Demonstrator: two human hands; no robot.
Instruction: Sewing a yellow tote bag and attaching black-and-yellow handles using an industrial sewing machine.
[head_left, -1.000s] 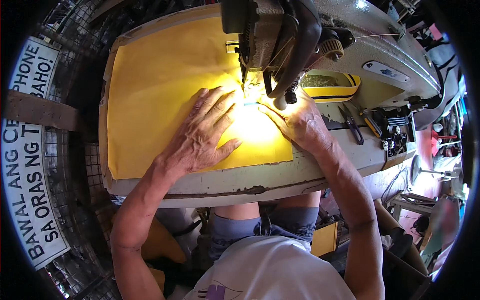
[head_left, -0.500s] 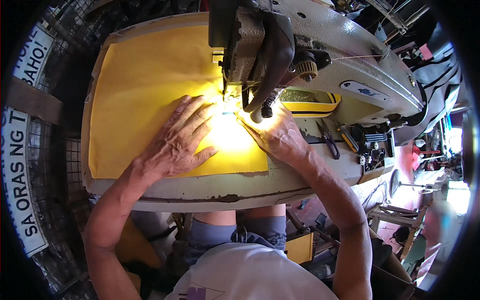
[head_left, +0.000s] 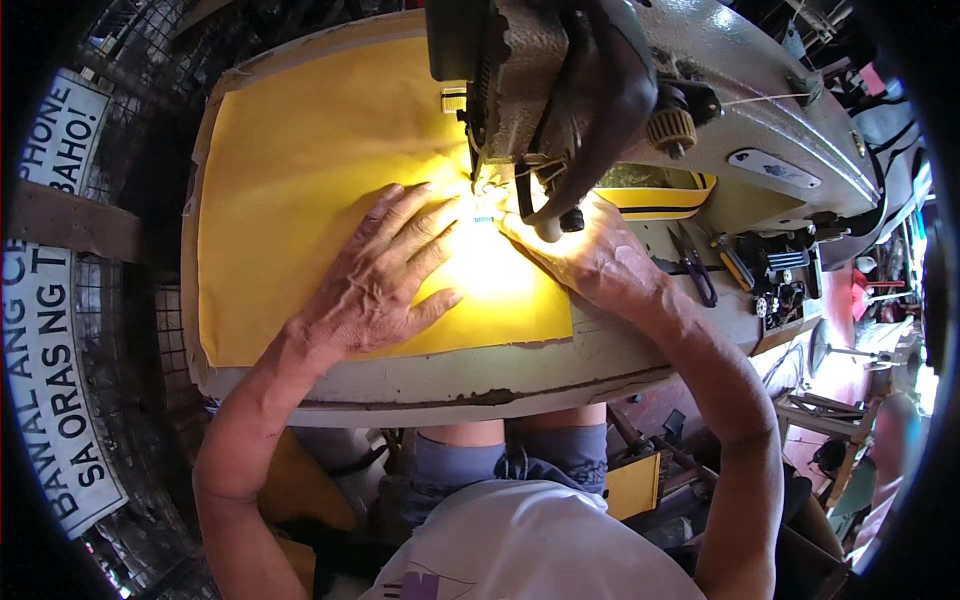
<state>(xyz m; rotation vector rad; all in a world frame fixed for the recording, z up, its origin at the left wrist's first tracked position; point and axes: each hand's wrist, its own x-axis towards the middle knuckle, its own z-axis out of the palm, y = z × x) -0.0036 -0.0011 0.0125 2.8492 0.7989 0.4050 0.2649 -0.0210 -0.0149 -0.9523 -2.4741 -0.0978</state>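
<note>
A wide yellow sheet (head_left: 300, 220) lies under the head of a sewing machine (head_left: 520, 90). My left hand (head_left: 395, 265) rests flat on it, fingers spread, their tips just left of the needle area. At the sheet's right edge is my right hand (head_left: 610, 260), curled in, with thumb and fingers closed on the edge near the presser foot. A small lamp (head_left: 555, 222) hides part of those fingers, and its glare washes out the sheet there. A small teal mark (head_left: 484, 218) shows by the needle.
Right of my right hand lie dark-handled snips (head_left: 695, 265) and a yellow-and-black cutter (head_left: 735, 262). A yellow band with a dark stripe (head_left: 660, 205) sits beneath the machine arm. A bobbin winder (head_left: 775, 295) stands at the table's right end. White signs hang at left.
The whole view has shifted, so the table, machine and hands appear farther right. Both hands keep nearly the same place on the sheet.
</note>
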